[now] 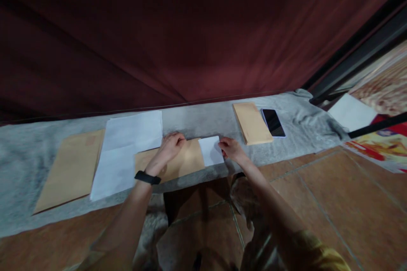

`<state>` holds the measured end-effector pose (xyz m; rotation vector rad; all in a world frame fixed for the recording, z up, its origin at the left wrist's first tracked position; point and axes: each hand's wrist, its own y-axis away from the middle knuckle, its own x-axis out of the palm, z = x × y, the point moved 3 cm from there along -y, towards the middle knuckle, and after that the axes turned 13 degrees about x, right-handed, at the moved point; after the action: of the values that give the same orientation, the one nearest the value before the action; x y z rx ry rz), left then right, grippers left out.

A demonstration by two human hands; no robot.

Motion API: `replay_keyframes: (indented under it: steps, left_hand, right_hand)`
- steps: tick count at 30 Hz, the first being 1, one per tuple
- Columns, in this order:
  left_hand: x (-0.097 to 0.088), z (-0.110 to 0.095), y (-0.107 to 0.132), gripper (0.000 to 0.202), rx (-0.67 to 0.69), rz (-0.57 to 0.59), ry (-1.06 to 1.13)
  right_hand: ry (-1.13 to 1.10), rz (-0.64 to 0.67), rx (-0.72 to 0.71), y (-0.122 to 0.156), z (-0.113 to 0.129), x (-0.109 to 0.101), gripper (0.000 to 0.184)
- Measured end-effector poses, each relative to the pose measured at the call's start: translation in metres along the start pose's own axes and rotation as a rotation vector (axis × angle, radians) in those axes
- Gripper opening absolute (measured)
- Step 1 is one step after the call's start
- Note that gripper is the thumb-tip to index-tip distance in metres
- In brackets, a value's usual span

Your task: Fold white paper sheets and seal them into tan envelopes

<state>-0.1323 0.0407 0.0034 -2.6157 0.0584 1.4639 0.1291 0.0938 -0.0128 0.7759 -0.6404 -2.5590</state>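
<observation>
A tan envelope (184, 161) lies on the grey cloth (25, 156) in front of me. A folded white sheet (210, 151) sticks out of its right end. My left hand (170, 146), with a black band at the wrist, presses curled fingers onto the envelope's top edge. My right hand (230, 148) pinches the right edge of the folded white sheet.
White sheets (127, 148) overlap a large tan envelope (68, 169) at the left. A stack of tan envelopes (251, 122) and a dark phone (272, 122) lie at the right. A dark red curtain hangs behind. Tiled floor and printed papers (381, 144) lie to the right.
</observation>
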Motion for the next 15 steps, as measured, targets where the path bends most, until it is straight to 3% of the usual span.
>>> replay_keyframes:
  steps: [8,15]
  left_hand:
    - [-0.001,0.000,-0.006,0.018,-0.119,-0.028,0.141]
    - [-0.003,-0.014,-0.009,0.017,-0.076,-0.012,0.195]
  right_hand:
    - [-0.037,0.005,0.043,0.002,0.001,0.003,0.019]
    - [-0.057,0.062,0.031,0.003,0.003,0.007,0.020]
